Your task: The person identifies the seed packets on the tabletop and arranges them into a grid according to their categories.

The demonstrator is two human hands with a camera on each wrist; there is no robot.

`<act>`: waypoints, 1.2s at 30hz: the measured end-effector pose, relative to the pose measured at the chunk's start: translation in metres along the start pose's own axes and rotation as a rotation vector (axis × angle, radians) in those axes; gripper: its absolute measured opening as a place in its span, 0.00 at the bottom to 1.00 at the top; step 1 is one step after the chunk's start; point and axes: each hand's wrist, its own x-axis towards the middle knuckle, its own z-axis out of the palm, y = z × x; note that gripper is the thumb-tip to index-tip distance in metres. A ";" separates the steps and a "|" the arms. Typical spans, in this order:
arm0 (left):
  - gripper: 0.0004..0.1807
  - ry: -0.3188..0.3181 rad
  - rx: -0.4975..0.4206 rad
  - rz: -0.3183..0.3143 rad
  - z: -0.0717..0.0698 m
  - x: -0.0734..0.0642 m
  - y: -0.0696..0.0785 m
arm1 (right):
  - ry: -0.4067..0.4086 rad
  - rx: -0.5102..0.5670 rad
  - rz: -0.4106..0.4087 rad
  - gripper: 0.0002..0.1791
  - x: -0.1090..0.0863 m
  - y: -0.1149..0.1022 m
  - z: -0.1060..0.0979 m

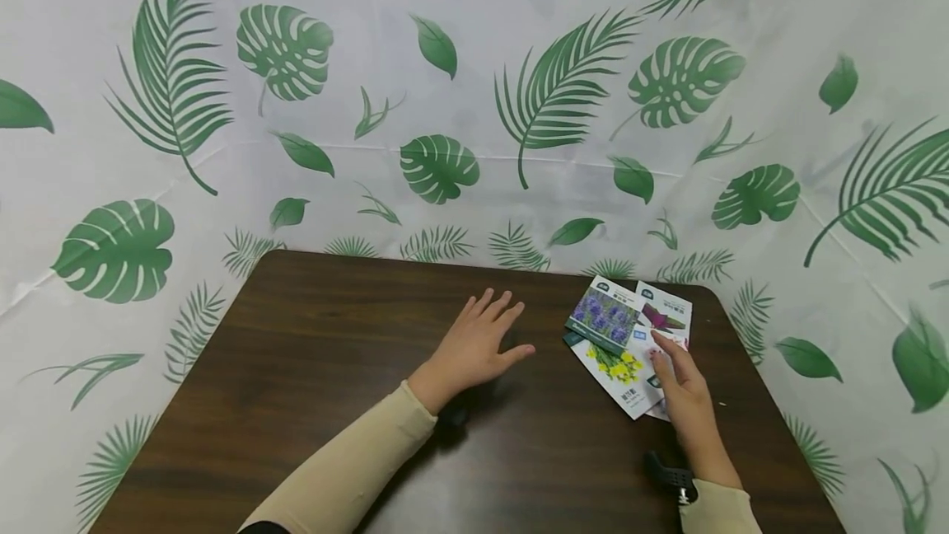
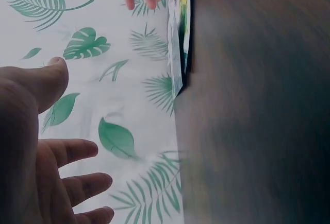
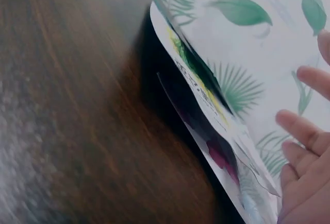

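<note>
Several flat packets printed with flowers lie overlapping on the right side of the table. On top is one with purple-blue flowers (image 1: pixel 606 318); a yellow-flower packet (image 1: pixel 617 367) lies partly under it, and a packet with a dark pink bloom (image 1: pixel 667 311) is behind. My right hand (image 1: pixel 688 398) hovers at the right edge of the pile, thumb and fingers loosely bent and apart, gripping nothing. To the left of the pile, my left hand (image 1: pixel 474 344) is spread over the table with straight fingers, holding nothing. The left wrist view shows the packets (image 2: pixel 181 33) from the side.
The dark wood table (image 1: pixel 334 336) has rounded far corners. A white cloth with green leaf prints (image 1: pixel 356 163) hangs behind and beside it. A dark band with a small device (image 1: pixel 670 476) sits on the right wrist.
</note>
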 end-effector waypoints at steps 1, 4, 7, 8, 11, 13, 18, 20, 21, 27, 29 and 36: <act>0.46 -0.005 -0.005 0.008 0.001 0.001 0.002 | 0.014 -0.002 -0.004 0.29 0.000 0.000 0.000; 0.45 -0.025 -0.020 0.035 0.006 0.006 0.010 | 0.050 -0.018 0.002 0.28 -0.001 0.000 -0.001; 0.44 -0.066 -0.038 0.063 0.012 0.011 0.020 | 0.064 -0.027 0.035 0.28 0.000 0.000 -0.001; 0.43 -0.082 -0.054 0.074 0.014 0.013 0.024 | 0.063 -0.032 0.048 0.28 0.000 0.000 -0.001; 0.42 -0.144 -0.110 0.115 0.023 0.020 0.037 | 0.049 -0.039 0.085 0.29 0.002 0.002 0.000; 0.41 -0.185 -0.143 0.143 0.030 0.025 0.045 | 0.026 -0.041 0.095 0.30 0.004 0.004 0.000; 0.39 -0.256 -0.159 0.217 0.047 0.034 0.066 | -0.015 -0.039 0.080 0.29 0.006 0.011 0.001; 0.39 -0.272 -0.149 0.250 0.052 0.037 0.072 | -0.018 -0.043 0.076 0.30 0.007 0.012 0.001; 0.39 -0.278 -0.142 0.266 0.056 0.038 0.075 | -0.021 -0.052 0.079 0.30 0.007 0.012 0.002; 0.39 -0.313 -0.140 0.301 0.073 0.046 0.082 | -0.027 -0.086 0.059 0.28 0.007 0.012 0.005; 0.39 -0.304 -0.136 0.282 0.076 0.050 0.082 | -0.031 -0.082 0.035 0.27 0.008 0.012 0.006; 0.36 -0.239 -0.087 0.234 0.076 0.069 0.085 | -0.066 -0.073 -0.006 0.27 0.009 0.014 0.003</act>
